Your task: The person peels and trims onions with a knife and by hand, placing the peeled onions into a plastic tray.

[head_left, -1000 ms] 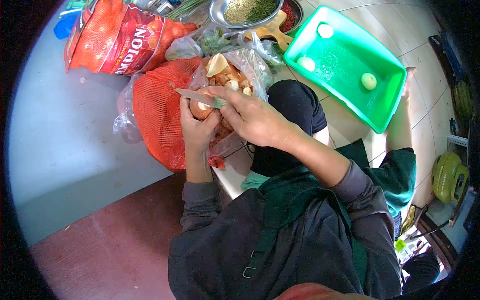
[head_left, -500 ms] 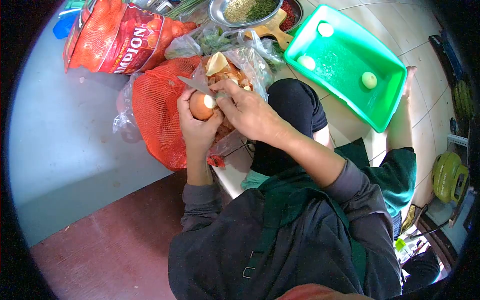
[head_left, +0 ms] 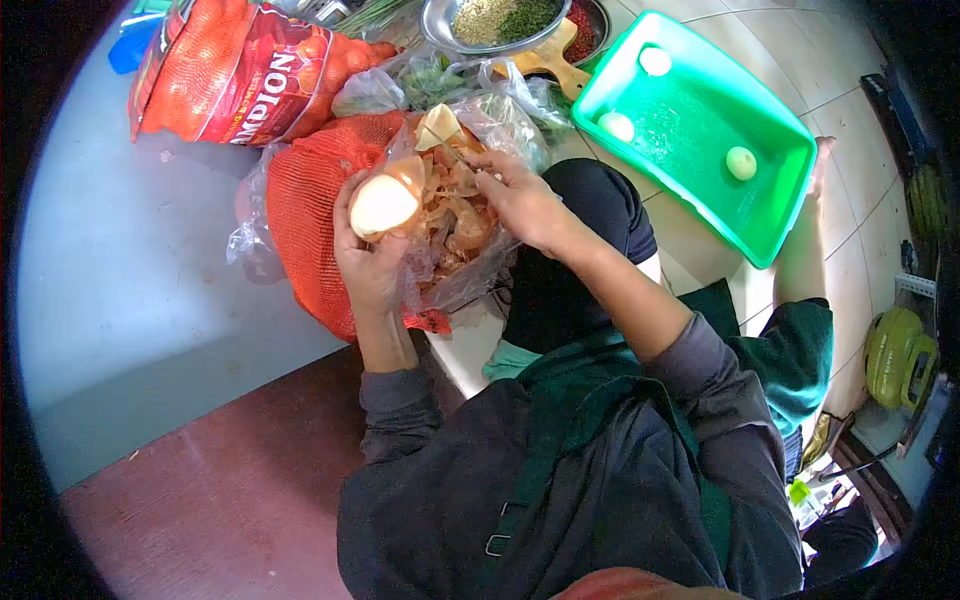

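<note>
Smooth onion [head_left: 384, 206], bowl [head_left: 441, 29] seemingly metal.

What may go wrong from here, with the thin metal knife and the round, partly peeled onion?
The knife in the right hand might slip and cut the left hand, which is close by. The onion, its pale flesh bare on one side, could slide from that hand into the nearby clear plastic bag of brown papery skins.

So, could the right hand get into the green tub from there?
Probably yes: the tub is open-topped, just past the knee. But the right hand holds a knife, which could hinder it.
</note>
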Demonstrator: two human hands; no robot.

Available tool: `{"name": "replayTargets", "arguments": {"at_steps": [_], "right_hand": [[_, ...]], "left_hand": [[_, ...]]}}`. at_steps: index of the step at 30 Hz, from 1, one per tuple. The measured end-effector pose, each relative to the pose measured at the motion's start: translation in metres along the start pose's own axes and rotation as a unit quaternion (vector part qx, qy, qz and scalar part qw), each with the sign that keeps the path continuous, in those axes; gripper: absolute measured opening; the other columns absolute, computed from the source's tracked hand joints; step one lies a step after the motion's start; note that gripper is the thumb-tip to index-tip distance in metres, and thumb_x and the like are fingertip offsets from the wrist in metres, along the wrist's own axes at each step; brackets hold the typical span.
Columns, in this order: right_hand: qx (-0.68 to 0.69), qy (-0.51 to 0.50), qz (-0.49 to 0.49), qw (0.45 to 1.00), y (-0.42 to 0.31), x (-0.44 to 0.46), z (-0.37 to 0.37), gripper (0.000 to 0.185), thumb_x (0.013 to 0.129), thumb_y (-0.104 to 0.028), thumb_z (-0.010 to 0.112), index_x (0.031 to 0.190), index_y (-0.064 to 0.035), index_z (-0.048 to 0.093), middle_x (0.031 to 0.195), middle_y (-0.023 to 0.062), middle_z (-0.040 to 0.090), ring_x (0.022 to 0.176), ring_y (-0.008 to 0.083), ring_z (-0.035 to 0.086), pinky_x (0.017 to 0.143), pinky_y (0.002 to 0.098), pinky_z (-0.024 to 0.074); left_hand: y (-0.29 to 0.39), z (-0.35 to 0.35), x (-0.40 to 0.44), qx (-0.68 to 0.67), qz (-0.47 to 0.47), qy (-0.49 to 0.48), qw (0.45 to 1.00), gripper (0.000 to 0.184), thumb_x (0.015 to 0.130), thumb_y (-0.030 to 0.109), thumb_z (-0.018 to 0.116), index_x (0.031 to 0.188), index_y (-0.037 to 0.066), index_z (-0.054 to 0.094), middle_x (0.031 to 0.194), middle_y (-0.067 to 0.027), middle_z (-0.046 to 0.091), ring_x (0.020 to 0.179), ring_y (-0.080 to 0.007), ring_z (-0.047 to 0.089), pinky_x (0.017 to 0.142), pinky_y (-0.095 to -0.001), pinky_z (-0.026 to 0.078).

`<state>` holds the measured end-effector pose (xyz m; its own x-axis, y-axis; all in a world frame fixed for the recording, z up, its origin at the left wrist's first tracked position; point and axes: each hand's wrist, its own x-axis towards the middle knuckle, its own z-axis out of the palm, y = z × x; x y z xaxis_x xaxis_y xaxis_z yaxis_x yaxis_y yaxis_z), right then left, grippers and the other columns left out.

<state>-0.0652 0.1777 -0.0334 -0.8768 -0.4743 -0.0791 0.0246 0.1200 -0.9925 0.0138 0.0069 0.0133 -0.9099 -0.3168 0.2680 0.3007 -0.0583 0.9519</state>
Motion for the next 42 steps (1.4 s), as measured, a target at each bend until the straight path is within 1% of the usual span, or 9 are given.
{"name": "replayTargets", "arguments": {"at_steps": [3, 6, 9, 13, 14, 29, 32, 37, 42], "right_hand": [[0.122, -0.064, 0.068, 0.988, -0.026, -0.013, -0.011, 0.045, 0.092, -0.028, 0.049, 0.128, -0.0009, 0.048, 0.087, 0.0153, 0.063, 0.077, 0.0217, 0.062, 0.075, 0.0336, 0.0486], [0.227, -0.147, 0.085, 0.959, -0.054, -0.026, -0.016, 0.047, 0.094, -0.026, 0.049, 0.137, -0.0084, 0.041, 0.067, -0.0016, 0.049, 0.048, 0.0058, 0.039, 0.043, 0.0203, 0.0315], [0.187, -0.165, 0.058, 0.967, -0.052, -0.026, -0.006, 0.046, 0.095, -0.027, 0.05, 0.136, -0.01, 0.041, 0.069, -0.0011, 0.05, 0.05, 0.0052, 0.04, 0.045, 0.0202, 0.032], [0.057, -0.091, -0.13, 0.986, -0.042, -0.023, 0.01, 0.037, 0.098, -0.023, 0.046, 0.132, -0.0087, 0.045, 0.088, 0.0071, 0.059, 0.075, 0.0132, 0.056, 0.07, 0.0285, 0.0464], [0.048, -0.079, -0.107, 0.99, -0.043, -0.03, 0.009, 0.035, 0.094, -0.022, 0.047, 0.125, -0.0049, 0.051, 0.113, 0.0225, 0.06, 0.106, 0.0389, 0.058, 0.091, 0.0428, 0.0451], [0.005, -0.008, -0.095, 0.995, -0.03, -0.019, 0.013, 0.033, 0.094, -0.021, 0.045, 0.121, -0.0045, 0.055, 0.115, 0.0232, 0.059, 0.101, 0.038, 0.06, 0.088, 0.0419, 0.0466], [0.002, 0.035, -0.058, 0.998, 0.004, -0.003, 0.002, 0.035, 0.094, -0.023, 0.044, 0.121, -0.0041, 0.055, 0.117, 0.0236, 0.057, 0.106, 0.0377, 0.057, 0.092, 0.0409, 0.0442], [0.019, -0.042, 0.078, 0.996, -0.007, -0.004, -0.01, 0.038, 0.094, -0.027, 0.044, 0.122, -0.0024, 0.053, 0.11, 0.0234, 0.06, 0.109, 0.0379, 0.055, 0.095, 0.0408, 0.0408], [0.018, -0.108, 0.071, 0.991, -0.014, -0.006, -0.013, 0.036, 0.094, -0.028, 0.045, 0.121, -0.0038, 0.052, 0.09, 0.0139, 0.059, 0.082, 0.0249, 0.056, 0.074, 0.0342, 0.0425]], "left_hand": [[0.001, 0.001, 0.002, 0.033, -0.006, 0.015, 0.999, 0.075, 0.071, 0.009, 0.079, 0.131, -0.003, 0.036, 0.126, -0.0123, 0.052, 0.115, -0.0205, 0.053, 0.1, -0.0334, 0.043], [-0.006, 0.0, 0.001, 0.039, -0.008, 0.003, 0.999, 0.075, 0.07, 0.008, 0.078, 0.132, -0.003, 0.036, 0.127, -0.0126, 0.051, 0.115, -0.0203, 0.053, 0.1, -0.0334, 0.042], [-0.006, 0.006, -0.003, 0.042, -0.02, -0.003, 0.999, 0.073, 0.07, 0.006, 0.076, 0.132, -0.001, 0.037, 0.125, -0.0122, 0.051, 0.114, -0.0202, 0.052, 0.099, -0.0336, 0.043], [-0.007, 0.012, -0.006, 0.057, -0.01, 0.001, 0.998, 0.068, 0.072, 0.003, 0.073, 0.13, 0.001, 0.038, 0.12, -0.0102, 0.052, 0.11, -0.0191, 0.053, 0.097, -0.0329, 0.043], [-0.009, 0.012, -0.006, 0.065, -0.002, -0.003, 0.998, 0.066, 0.072, 0.002, 0.072, 0.129, 0.001, 0.039, 0.119, -0.0096, 0.052, 0.108, -0.0185, 0.053, 0.096, -0.0325, 0.044], [-0.002, 0.008, -0.006, 0.132, -0.038, 0.03, 0.99, 0.05, 0.076, -0.001, 0.065, 0.121, 0.0, 0.045, 0.111, -0.0097, 0.055, 0.098, -0.0156, 0.056, 0.086, -0.0283, 0.048], [0.013, 0.01, -0.005, 0.074, 0.027, 0.017, 0.997, 0.052, 0.075, -0.001, 0.062, 0.123, -0.001, 0.042, 0.117, -0.0137, 0.054, 0.103, -0.0193, 0.057, 0.09, -0.0308, 0.048], [0.006, 0.001, 0.005, -0.098, -0.022, 0.03, 0.994, 0.057, 0.078, 0.001, 0.06, 0.129, -0.001, 0.036, 0.129, -0.0179, 0.048, 0.115, -0.0264, 0.052, 0.096, -0.0391, 0.047], [-0.006, -0.009, 0.0, -0.161, -0.09, 0.038, 0.982, 0.061, 0.082, 0.007, 0.062, 0.135, 0.002, 0.033, 0.129, -0.0156, 0.048, 0.117, -0.0279, 0.051, 0.094, -0.041, 0.048]]}}
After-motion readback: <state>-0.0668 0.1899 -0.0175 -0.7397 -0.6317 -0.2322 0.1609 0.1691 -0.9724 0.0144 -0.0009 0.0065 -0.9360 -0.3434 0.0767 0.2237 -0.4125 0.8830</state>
